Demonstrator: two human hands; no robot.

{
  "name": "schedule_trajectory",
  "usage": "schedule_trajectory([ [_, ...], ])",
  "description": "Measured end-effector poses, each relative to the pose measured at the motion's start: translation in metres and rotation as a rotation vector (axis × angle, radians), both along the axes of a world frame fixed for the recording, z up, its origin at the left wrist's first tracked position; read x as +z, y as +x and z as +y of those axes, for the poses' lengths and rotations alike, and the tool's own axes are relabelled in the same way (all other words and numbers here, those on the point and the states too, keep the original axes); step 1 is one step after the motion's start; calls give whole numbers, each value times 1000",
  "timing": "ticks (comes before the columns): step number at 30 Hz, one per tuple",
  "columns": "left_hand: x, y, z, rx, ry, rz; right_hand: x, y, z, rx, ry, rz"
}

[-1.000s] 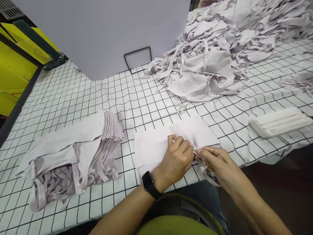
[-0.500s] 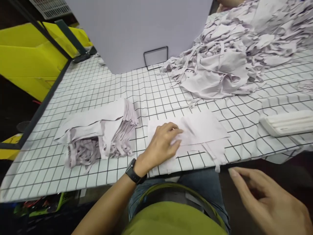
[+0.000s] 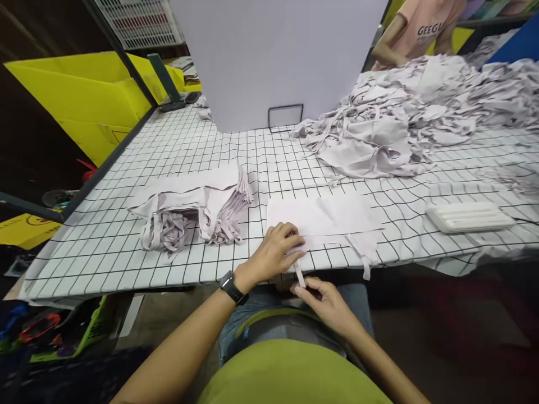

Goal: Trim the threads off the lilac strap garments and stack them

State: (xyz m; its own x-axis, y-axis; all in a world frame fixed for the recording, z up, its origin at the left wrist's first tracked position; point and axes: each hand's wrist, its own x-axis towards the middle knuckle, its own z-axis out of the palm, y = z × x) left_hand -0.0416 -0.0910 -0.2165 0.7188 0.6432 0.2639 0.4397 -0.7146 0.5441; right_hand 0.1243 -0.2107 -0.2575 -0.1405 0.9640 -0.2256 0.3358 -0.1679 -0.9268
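A pale lilac fabric piece with straps [image 3: 337, 216] lies flat along the front edge of the grid-patterned table. My left hand [image 3: 275, 251], wearing a black watch, is on its lower left part, fingers curled and thumb close to the fingertips at the cloth. From there a narrow fabric strap [image 3: 299, 275] runs down over the table edge. The end of that strap is pinched between thumb and fingers of my right hand [image 3: 328, 306], just below the edge. Another strap [image 3: 366, 269] hangs at the piece's right. A stack of similar folded pieces [image 3: 189, 196] sits to the left.
A big heap of lilac fabric pieces [image 3: 391, 129] covers the back right. At the back stands a tall pale panel [image 3: 273, 62] with a black wire stand [image 3: 286, 118]. A white ridged device [image 3: 469, 217] lies on the right. Yellow boxes [image 3: 84, 101] stand left; another person [image 3: 415, 33] is behind the heap.
My right hand has come in from the lower right and taken the strap's end. My left hand has drawn slightly toward the piece's lower edge. The camera view has shifted.
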Motion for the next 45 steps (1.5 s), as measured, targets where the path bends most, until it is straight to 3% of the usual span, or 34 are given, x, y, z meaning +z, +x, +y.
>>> schedule_trajectory([
  [4, -3, -1, -1, -15, 46, 26, 40, 21, -40, 47, 15, -108],
  [8, -4, -1, -1, -10, 76, 57, 69, 38, -77, 30, -78, -132],
  [13, -5, 0, 0, -2, 96, 68, 81, 47, -101, -186, -234, -73],
  [19, -5, 0, -1, -4, 120, 61, 97, 48, -111, -414, -244, 184],
  [23, -8, -2, -1, 5, 93, 20, 98, 43, -98, -525, -273, 474],
  [26, -1, -4, -5, 46, 31, -97, 92, 38, -75, -553, -249, 490],
  [29, 19, -1, -19, 74, -59, -254, 88, 32, -49, -564, -194, 464],
  [32, 43, 8, -39, 9, -238, -352, 87, 27, -25, -566, -177, 484],
  [35, 54, 19, -54, 70, -365, -372, 89, 22, -8, -572, -170, 460],
  [40, 45, 25, -55, 183, -405, -351, 88, 16, 6, -580, -249, 482],
  [45, 36, 27, -53, 190, -195, -287, 85, 13, 12, -631, -300, 512],
])
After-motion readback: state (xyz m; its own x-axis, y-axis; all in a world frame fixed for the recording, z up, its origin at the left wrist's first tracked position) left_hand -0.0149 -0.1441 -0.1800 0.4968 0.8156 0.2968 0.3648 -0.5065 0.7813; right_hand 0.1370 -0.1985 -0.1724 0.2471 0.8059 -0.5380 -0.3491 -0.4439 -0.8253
